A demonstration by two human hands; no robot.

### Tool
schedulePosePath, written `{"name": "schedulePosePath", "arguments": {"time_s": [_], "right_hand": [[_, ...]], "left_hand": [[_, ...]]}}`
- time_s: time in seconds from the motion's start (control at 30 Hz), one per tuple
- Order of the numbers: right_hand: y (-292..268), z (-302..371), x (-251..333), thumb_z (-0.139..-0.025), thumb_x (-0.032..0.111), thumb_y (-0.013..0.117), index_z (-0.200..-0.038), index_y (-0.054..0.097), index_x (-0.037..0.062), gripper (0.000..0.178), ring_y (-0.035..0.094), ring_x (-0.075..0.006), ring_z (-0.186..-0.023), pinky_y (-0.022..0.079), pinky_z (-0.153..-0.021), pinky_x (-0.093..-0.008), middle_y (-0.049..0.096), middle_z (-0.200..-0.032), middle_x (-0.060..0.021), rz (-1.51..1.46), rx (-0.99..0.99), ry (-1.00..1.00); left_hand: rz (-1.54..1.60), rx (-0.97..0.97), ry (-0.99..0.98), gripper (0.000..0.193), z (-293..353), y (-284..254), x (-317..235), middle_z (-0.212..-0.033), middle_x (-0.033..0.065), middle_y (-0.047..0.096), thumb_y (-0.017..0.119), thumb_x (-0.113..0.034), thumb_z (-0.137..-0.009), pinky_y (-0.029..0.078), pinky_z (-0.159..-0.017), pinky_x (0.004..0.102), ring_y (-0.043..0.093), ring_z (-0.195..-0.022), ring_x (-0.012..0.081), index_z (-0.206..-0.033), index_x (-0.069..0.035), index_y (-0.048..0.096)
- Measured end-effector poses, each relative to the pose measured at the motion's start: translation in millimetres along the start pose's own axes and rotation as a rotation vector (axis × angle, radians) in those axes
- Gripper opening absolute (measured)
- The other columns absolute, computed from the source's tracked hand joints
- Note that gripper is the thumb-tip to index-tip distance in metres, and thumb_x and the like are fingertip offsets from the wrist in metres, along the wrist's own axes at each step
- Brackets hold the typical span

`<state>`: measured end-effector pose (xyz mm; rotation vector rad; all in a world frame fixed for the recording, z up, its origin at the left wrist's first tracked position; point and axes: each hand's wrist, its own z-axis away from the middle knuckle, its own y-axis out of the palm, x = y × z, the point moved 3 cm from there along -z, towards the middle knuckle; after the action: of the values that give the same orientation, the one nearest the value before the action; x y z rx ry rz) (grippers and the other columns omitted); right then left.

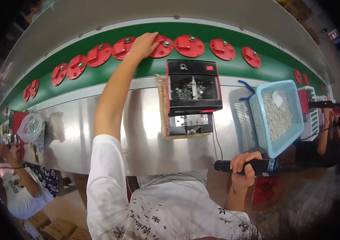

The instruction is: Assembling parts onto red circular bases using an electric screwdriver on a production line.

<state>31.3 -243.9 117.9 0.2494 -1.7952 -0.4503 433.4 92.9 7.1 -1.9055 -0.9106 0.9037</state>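
Reached left hand (143, 46) over flat round red plate (164, 50); couldn't tell whether gripping. Held black cylindrical electric screwdriver (223, 166) in right hand (242, 177).

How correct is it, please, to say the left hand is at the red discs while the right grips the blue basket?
The right hand grips a black cylindrical tool, not the blue basket, as the head view shows; the rest is correct.

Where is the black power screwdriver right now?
In the head view, the black power screwdriver is right of centre in the lower half, gripped in the right hand, just below the light-blue basket.
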Motion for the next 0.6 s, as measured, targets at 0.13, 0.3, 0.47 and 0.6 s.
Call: {"name": "schedulePosePath", "arguments": {"time_s": [0.13, 0.3, 0.47, 0.6], "right_hand": [[-2.9, -5.5, 0.4, -0.087, 0.022, 0.061, -0.094, 0.044, 0.0054, 0.025, 0.043, -0.0148, -0.048, 0.041, -0.051, -0.0302, 0.043, -0.061, -0.0047, 0.111, -0.017, -0.004], [9.1, -32.9, -2.7, -0.086, 0.020, 0.068, -0.097, 0.046, 0.0040, 0.030, 0.048, -0.0160, -0.052, 0.042, -0.052, -0.0309, 0.048, -0.064, -0.0051, -0.083, 0.132, -0.036], [57.7, -70.2, 12.8, -0.088, 0.019, 0.059, -0.100, 0.047, 0.0050, 0.022, 0.044, -0.0141, -0.050, 0.041, -0.052, -0.0301, 0.045, -0.066, -0.0031, -0.101, 0.281, -0.168], [87.4, -89.7, 6.3, -0.087, 0.012, 0.055, -0.100, 0.046, 0.0041, 0.018, 0.043, -0.0136, -0.050, 0.041, -0.052, -0.0303, 0.044, -0.067, -0.0031, 0.007, 0.314, -0.255]], "left_hand": [[0.058, -0.054, -0.018, 0.041, 20.5, -5.0, 3.6, -0.121, 0.0201, 0.059, 0.060, -0.026, -0.092, 0.045, -0.097, 0.0418, 0.054, -0.114, 0.0374, -0.125, -0.001, 0.057], [-0.071, -0.200, -0.044, 0.034, 90.1, -86.4, -51.6, -0.117, 0.0207, 0.059, 0.061, -0.018, -0.091, 0.047, -0.091, 0.0417, 0.057, -0.107, 0.0372, -0.122, -0.003, 0.059], [-0.019, -0.128, -0.171, 0.040, 207.0, -154.0, -102.7, -0.123, 0.0203, 0.056, 0.063, -0.007, -0.089, 0.046, -0.096, 0.0401, 0.055, -0.114, 0.0360, -0.128, -0.002, 0.057], [0.117, 0.061, -0.249, 0.042, 280.9, -166.4, -160.7, -0.126, 0.0205, 0.054, 0.064, -0.003, -0.086, 0.046, -0.097, 0.0415, 0.054, -0.115, 0.0383, -0.127, -0.001, 0.057]]}}
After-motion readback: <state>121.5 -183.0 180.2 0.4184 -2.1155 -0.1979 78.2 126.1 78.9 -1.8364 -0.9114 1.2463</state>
